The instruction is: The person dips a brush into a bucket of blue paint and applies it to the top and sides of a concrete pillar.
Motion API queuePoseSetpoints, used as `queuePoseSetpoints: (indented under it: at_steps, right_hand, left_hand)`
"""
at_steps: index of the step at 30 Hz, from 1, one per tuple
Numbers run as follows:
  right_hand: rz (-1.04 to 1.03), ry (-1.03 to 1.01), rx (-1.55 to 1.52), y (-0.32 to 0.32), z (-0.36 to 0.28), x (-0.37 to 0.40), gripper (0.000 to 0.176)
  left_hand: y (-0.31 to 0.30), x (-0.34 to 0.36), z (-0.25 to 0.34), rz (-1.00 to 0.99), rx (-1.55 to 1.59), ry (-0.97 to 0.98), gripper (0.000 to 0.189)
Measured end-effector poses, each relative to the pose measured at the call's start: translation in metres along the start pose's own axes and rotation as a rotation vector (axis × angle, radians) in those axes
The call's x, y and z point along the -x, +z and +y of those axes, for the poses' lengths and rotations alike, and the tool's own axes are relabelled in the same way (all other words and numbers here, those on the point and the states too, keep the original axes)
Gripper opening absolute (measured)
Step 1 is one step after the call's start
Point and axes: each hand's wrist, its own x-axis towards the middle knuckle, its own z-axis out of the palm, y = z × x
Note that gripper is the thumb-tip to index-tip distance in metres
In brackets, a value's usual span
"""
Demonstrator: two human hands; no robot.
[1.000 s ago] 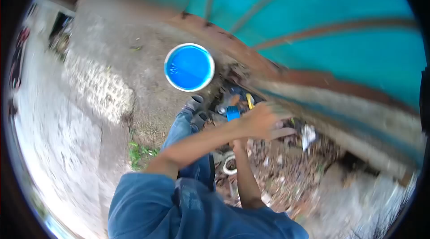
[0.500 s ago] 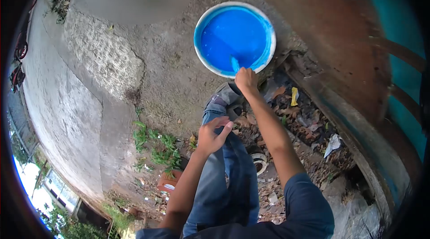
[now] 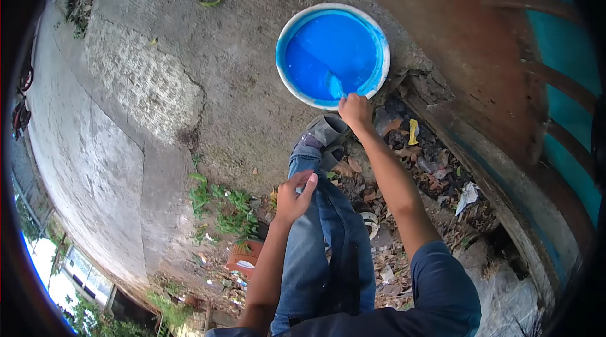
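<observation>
A: While the left hand point(image 3: 295, 197) rests loosely curled on the jeans point(image 3: 315, 248), gripping nothing, where is the brush point(image 3: 332, 87)?
B: In the blue paint bucket point(image 3: 279, 59) on the concrete. The right hand point(image 3: 355, 109) is clenched around it.

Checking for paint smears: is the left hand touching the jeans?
Touching. The head view shows the left hand resting on the jeans at the knee, fingers pressed on the fabric.

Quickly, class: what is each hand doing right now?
Left hand: loosely curled, resting on jeans.
Right hand: closed on brush in paint bucket.
</observation>
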Motion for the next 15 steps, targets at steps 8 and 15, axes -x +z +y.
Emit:
queuePoseSetpoints:
  at_steps: [8,15]
  right_hand:
    - [-0.115,0.210,-0.979,-0.067,0.064,0.072,0.040]
    - [-0.141,0.360,-1.497,-0.145,0.052,0.144,0.036]
  left_hand:
    - [-0.010,0.007,0.046,-0.001,-0.056,0.128,0.035]
    - [-0.022,0.027,0.075,-0.031,-0.029,0.246,0.036]
